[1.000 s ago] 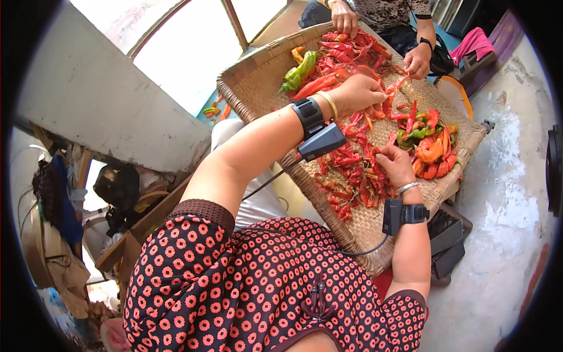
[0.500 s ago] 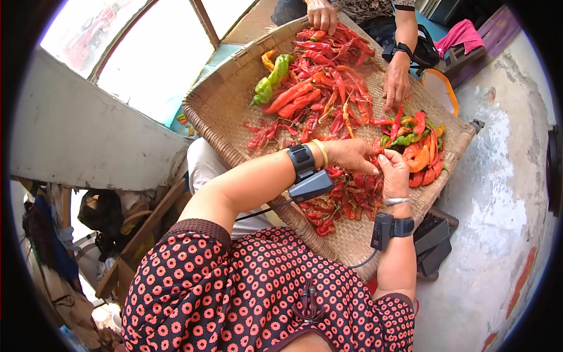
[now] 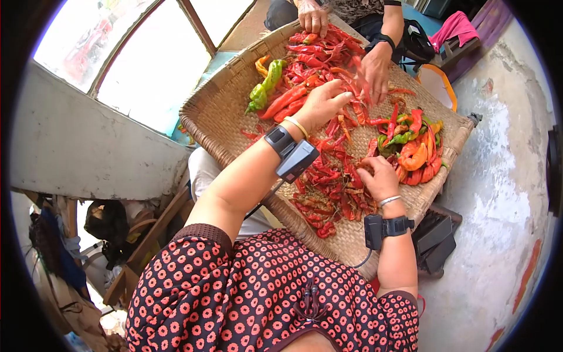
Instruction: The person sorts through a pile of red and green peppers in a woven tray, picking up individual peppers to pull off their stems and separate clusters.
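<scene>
A woven tray (image 3: pixel 218 97) holds red chilies (image 3: pixel 308 67) in its upper part. My left hand (image 3: pixel 321 107) is over these chilies, its thumb and fingers apart, with nothing visible in it. Lower in the tray, my right hand (image 3: pixel 378 178) is at the edge of a pile of darker, shrivelled red chilies (image 3: pixel 328 193). Its fingers are curved, with a gap between them and the thumb. Just right of it lies a heap of orange, red and green peppers (image 3: pixel 415 154). Two green peppers (image 3: pixel 265 87) rest at the upper left.
Another person's hand (image 3: pixel 314 17) touches the chilies at the tray's top, and their other hand (image 3: pixel 375 73) is blurred beside the pile. A wall (image 3: pixel 498 193) stands at right, a window (image 3: pixel 146 64) at upper left. A pink cloth (image 3: pixel 454 32) lies at upper right.
My hands were together by the mixed peppers and have parted. My left hand has moved up and left, my right hand slightly down and left. The other person's wristband hand has moved left.
</scene>
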`<state>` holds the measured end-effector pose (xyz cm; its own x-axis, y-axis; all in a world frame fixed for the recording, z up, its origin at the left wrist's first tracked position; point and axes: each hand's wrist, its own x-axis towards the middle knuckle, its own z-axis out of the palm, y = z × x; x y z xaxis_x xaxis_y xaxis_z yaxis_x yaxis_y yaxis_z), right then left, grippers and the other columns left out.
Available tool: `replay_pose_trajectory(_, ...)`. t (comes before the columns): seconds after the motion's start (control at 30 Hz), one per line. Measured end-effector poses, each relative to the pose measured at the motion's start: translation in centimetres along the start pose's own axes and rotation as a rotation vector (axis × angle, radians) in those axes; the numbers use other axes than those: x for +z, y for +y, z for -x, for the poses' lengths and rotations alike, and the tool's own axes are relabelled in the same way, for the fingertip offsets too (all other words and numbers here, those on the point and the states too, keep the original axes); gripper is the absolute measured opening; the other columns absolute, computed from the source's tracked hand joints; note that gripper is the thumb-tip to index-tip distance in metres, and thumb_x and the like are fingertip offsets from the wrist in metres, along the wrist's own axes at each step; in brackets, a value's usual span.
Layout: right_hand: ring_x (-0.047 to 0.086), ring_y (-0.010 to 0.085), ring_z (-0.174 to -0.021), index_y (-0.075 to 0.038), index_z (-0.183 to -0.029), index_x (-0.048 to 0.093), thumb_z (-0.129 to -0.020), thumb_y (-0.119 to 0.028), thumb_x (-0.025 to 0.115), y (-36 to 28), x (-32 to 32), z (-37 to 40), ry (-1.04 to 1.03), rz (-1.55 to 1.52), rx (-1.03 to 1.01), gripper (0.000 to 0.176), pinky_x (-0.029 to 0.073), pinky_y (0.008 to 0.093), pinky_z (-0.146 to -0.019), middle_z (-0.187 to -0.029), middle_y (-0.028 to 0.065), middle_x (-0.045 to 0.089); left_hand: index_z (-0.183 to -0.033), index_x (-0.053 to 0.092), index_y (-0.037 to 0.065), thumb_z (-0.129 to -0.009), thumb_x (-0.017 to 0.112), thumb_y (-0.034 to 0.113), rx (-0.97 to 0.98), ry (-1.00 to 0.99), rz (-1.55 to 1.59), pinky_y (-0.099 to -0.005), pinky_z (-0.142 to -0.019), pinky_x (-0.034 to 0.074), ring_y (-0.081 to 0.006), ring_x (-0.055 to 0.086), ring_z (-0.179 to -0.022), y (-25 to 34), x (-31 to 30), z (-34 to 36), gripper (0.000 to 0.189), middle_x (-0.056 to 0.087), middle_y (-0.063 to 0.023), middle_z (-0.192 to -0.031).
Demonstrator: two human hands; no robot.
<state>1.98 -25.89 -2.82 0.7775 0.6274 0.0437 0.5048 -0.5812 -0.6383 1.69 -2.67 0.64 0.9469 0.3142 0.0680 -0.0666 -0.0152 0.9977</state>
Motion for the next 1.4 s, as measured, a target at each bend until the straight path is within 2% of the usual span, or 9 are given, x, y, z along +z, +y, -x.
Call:
replay_pose_trajectory(0.07, 0.055, 0.0316, -0.086, -0.009, -0.103, 0.056, -0.069, -0.026, 0.068, -0.3, 0.3, 0.4, -0.086, 0.284, -0.159, 0.040, 0.045, 0.0377, -0.077, -0.094, 0.0111, 0.057, -0.119, 0.047, 0.000, -0.083, 0.059, 0.023, 0.060, -0.024, -0.410, -0.0298, -0.063, 0.049, -0.0178, 0.058, -0.069, -1.9, -1.5, -0.4, 0.045, 0.060, -0.0104, -0.098)
replay_pose_trajectory(0.13, 0.052, 0.0305, -0.097, -0.010, -0.105, 0.055, -0.068, -0.027, 0.069, -0.9, 0.0, 0.4, -0.133, 0.282, -0.094, 0.042, 0.042, 0.0392, -0.082, -0.098, 0.0116, 0.057, -0.089, 0.056, 0.003, -0.075, 0.062, 0.027, 0.248, 0.056, -0.967, -0.0397, -0.070, 0.048, -0.0321, 0.058, -0.079, -2.1, -1.5, 0.7, 0.028, 0.057, -0.0150, -0.088)
replay_pose_trajectory(0.17, 0.053, 0.0309, -0.094, -0.010, -0.106, 0.054, -0.068, -0.026, 0.069, -0.9, 0.0, 0.4, -0.167, 0.274, -0.076, 0.043, 0.043, 0.0395, -0.081, -0.096, 0.0122, 0.057, -0.103, 0.059, 0.009, -0.073, 0.062, 0.021, 0.204, 0.034, -1.012, -0.0399, -0.075, 0.046, -0.0322, 0.055, -0.088, -2.6, -1.4, 0.9, 0.033, 0.056, -0.0140, -0.093)
replay_pose_trajectory(0.27, 0.056, 0.0318, -0.089, -0.010, -0.104, 0.056, -0.070, -0.023, 0.066, -0.6, 0.1, 0.5, -0.215, 0.230, -0.017, 0.039, 0.045, 0.0405, -0.077, -0.093, 0.0147, 0.060, -0.097, 0.061, 0.008, -0.072, 0.061, 0.019, 0.199, -0.169, -1.142, -0.0393, -0.074, 0.046, -0.0298, 0.056, -0.086, -3.5, -1.5, 1.1, 0.027, 0.057, -0.0125, -0.094)
replay_pose_trajectory(0.53, 0.061, 0.0144, -0.068, -0.003, -0.103, 0.057, -0.080, -0.010, 0.053, 0.4, -0.4, -0.2, -0.044, -0.348, 0.285, 0.025, 0.047, 0.0277, -0.064, -0.076, 0.0100, 0.063, -0.092, 0.063, 0.006, -0.072, 0.063, 0.016, 0.501, -0.428, -0.770, -0.0370, -0.069, 0.048, -0.0296, 0.059, -0.075, -1.9, 1.9, 3.0, 0.023, 0.061, -0.0131, -0.079)
replay_pose_trajectory(0.9, 0.052, 0.0064, -0.059, 0.002, -0.112, 0.051, -0.084, -0.013, 0.055, -0.4, -0.4, -0.3, 0.069, -0.803, 0.184, 0.032, 0.043, 0.0211, -0.057, -0.066, 0.0009, 0.057, -0.084, 0.064, 0.003, -0.072, 0.063, 0.011, 0.237, -0.722, -0.581, -0.0293, -0.061, 0.047, -0.0182, 0.060, -0.063, -0.9, 2.3, 3.6, 0.015, 0.062, -0.0105, -0.069)
replay_pose_trajectory(1.0, 0.057, 0.0102, -0.061, 0.000, -0.103, 0.056, -0.083, -0.017, 0.057, -0.7, -1.4, 0.0, 0.124, -0.660, 0.332, 0.026, 0.045, 0.0238, -0.058, -0.068, 0.0037, 0.060, -0.091, 0.063, 0.005, -0.074, 0.065, 0.016, 0.223, -0.241, -0.366, -0.0295, -0.061, 0.048, -0.0170, 0.060, -0.063, -2.3, 0.8, 1.5, 0.020, 0.064, -0.0102, -0.076)
replay_pose_trajectory(1.07, 0.061, 0.0189, -0.066, -0.004, -0.096, 0.059, -0.081, -0.018, 0.059, 0.4, -0.4, 0.1, 0.161, -0.189, 0.069, 0.021, 0.047, 0.0290, -0.061, -0.075, 0.0093, 0.063, -0.085, 0.062, 0.005, -0.073, 0.065, 0.020, 0.112, 0.059, -0.700, -0.0353, -0.061, 0.048, -0.0277, 0.061, -0.069, -1.2, -1.0, 0.9, 0.019, 0.063, -0.0121, -0.072)
replay_pose_trajectory(1.4, 0.061, 0.0320, -0.078, -0.013, -0.100, 0.059, -0.072, -0.034, 0.065, -1.9, 0.9, 0.7, -0.326, 0.243, -0.062, 0.035, 0.048, 0.0404, -0.069, -0.081, 0.0157, 0.063, -0.072, 0.063, 0.007, -0.071, 0.063, 0.036, 0.113, -0.358, -1.317, -0.0406, -0.064, 0.048, -0.0298, 0.061, -0.072, -1.8, 1.3, 3.1, 0.029, 0.061, -0.0124, -0.069)
